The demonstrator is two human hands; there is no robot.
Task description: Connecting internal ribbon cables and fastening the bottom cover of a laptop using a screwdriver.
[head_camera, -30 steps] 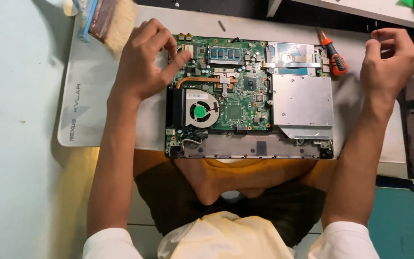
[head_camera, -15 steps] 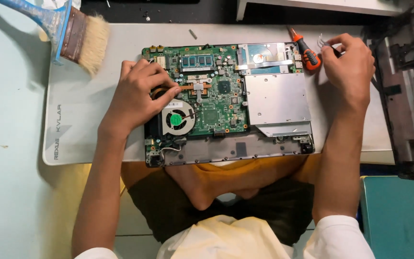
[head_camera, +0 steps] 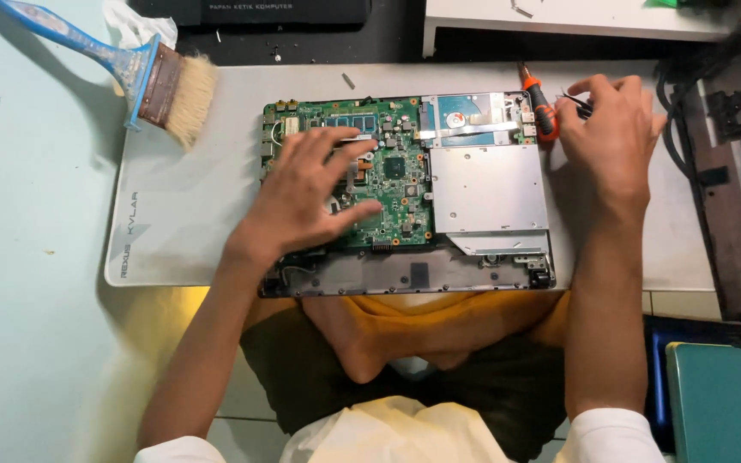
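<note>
An opened laptop base lies on a grey mat (head_camera: 173,231), with its green motherboard (head_camera: 396,171) and silver drive cover (head_camera: 486,193) exposed. My left hand (head_camera: 310,201) rests flat on the left part of the board with its fingers spread. It covers the fan and holds nothing. My right hand (head_camera: 606,146) hovers at the laptop's upper right corner. Its fingertips pinch a small thin dark tool (head_camera: 578,97). An orange and black screwdriver (head_camera: 542,111) lies right beside that hand.
A wide paintbrush (head_camera: 143,77) with a blue handle lies at the mat's upper left. A dark panel (head_camera: 285,13) and a white shelf (head_camera: 576,17) are at the back. Dark equipment with cables (head_camera: 731,171) stands at the right, with a teal box (head_camera: 722,403) below it.
My left hand has slid from the board's upper left corner down over the fan. My right hand has moved left, close to the screwdriver. The view has shifted.
</note>
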